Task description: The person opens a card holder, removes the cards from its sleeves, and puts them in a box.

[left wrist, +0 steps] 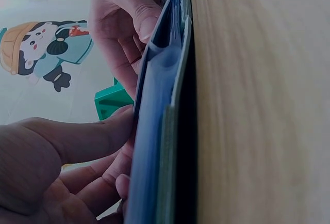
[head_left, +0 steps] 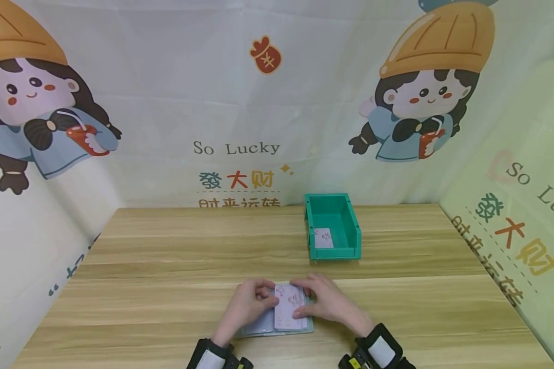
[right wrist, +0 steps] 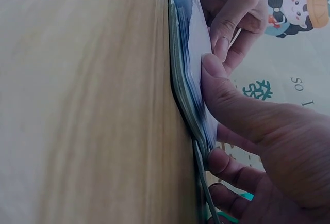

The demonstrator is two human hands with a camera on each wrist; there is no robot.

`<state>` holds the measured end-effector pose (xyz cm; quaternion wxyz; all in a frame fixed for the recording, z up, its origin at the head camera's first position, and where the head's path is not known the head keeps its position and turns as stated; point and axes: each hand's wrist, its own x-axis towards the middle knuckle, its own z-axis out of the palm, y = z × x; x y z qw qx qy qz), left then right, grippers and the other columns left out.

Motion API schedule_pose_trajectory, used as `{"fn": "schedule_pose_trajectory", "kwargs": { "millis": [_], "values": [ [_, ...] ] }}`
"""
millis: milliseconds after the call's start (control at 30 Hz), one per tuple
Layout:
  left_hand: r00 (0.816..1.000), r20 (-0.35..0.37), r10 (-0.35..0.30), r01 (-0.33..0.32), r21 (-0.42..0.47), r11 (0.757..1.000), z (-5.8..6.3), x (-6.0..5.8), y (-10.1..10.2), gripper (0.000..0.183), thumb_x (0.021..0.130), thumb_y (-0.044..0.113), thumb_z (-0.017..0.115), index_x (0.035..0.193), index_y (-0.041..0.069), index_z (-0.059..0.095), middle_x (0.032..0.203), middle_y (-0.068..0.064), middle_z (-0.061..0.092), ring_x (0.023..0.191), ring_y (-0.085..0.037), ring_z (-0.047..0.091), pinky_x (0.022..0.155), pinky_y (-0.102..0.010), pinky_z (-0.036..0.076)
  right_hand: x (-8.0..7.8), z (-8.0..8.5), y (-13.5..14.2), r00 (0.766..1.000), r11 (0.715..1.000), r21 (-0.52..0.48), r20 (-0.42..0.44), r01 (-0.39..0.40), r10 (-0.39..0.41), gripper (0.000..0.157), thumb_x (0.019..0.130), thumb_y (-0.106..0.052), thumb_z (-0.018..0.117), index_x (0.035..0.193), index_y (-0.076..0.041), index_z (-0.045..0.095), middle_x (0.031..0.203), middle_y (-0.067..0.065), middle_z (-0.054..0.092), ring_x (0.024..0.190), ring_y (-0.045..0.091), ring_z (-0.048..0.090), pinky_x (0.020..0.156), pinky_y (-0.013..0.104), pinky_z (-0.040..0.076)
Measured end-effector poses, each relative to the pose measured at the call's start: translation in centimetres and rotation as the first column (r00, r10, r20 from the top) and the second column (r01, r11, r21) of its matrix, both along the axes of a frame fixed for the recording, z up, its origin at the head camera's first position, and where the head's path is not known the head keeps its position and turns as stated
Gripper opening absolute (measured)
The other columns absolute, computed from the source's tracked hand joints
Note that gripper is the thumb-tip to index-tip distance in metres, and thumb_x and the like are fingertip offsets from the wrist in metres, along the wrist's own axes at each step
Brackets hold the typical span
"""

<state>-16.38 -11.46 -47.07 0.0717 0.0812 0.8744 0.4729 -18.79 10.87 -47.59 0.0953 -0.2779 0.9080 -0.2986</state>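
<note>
A small card album (head_left: 258, 327) with clear sleeves lies opened out on the table. Over its right side is a pale pink printed card (head_left: 286, 310). My left hand (head_left: 251, 302) has its thumb and bent fingers at the card's left edge; the left wrist view shows the left thumb (left wrist: 111, 131) against the edge of the upper sheet. On the other side, my right hand (head_left: 330, 302) holds the card, thumb on its face and fingers near the top edge. In the right wrist view, layered sleeves (right wrist: 188, 64) show beneath the right thumb (right wrist: 221, 82). Whether the card is inside a sleeve is unclear.
Beyond the hands stands a green open-front bin (head_left: 346, 225), with another pale pink card (head_left: 323, 238) inside at the front left. The wooden table (head_left: 166, 256) meets a printed cloth backdrop (head_left: 166, 102) at the back and sides.
</note>
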Motion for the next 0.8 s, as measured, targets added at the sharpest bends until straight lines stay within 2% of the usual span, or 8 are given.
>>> {"fn": "schedule_pose_trajectory", "kwargs": {
  "millis": [333,467,567,800],
  "values": [
    [1.000,-0.006,-0.001,0.001,0.001,1.000,0.22,0.11,0.12,0.028,0.086,0.004,0.074,0.112,-0.004,0.068,0.078,-0.005,0.069,0.064,-0.011,0.049,0.055,-0.020,0.032,-0.09,0.17,0.00,1.000,1.000,0.010,0.028,0.002,-0.002,0.068,0.079,-0.038,0.084,0.137,-0.010,0.061,0.100,-0.002,0.057,0.096,0.017,0.046,0.080,0.031,0.037],
    [1.000,-0.003,0.002,-0.002,0.001,1.000,0.32,0.16,0.17,0.028,0.086,0.003,0.074,0.112,-0.004,0.069,0.078,-0.005,0.068,0.065,-0.011,0.048,0.056,-0.020,0.032,-0.17,0.23,0.03,0.999,1.000,0.015,0.033,0.002,-0.003,0.068,0.078,-0.036,0.084,0.137,-0.010,0.062,0.113,0.005,0.065,0.104,0.021,0.055,0.089,0.038,0.045],
    [1.000,-0.006,0.005,-0.005,-0.003,1.000,0.34,0.18,0.16,0.028,0.086,0.003,0.074,0.112,-0.003,0.069,0.078,-0.004,0.067,0.065,-0.012,0.049,0.057,-0.021,0.032,-0.22,0.21,0.02,0.999,1.000,0.016,0.038,0.005,-0.006,0.068,0.078,-0.035,0.084,0.137,-0.010,0.062,0.124,0.009,0.065,0.111,0.024,0.057,0.095,0.045,0.047],
    [1.000,-0.008,-0.001,0.001,-0.002,1.000,0.13,0.08,0.04,0.028,0.087,0.003,0.072,0.114,-0.004,0.068,0.078,-0.004,0.066,0.067,-0.013,0.049,0.059,-0.021,0.033,-0.35,0.15,-0.01,0.998,1.000,0.020,0.057,0.005,-0.007,0.067,0.079,-0.034,0.084,0.137,-0.010,0.062,0.115,0.005,0.064,0.103,0.019,0.053,0.089,0.040,0.045]
  ]
}}
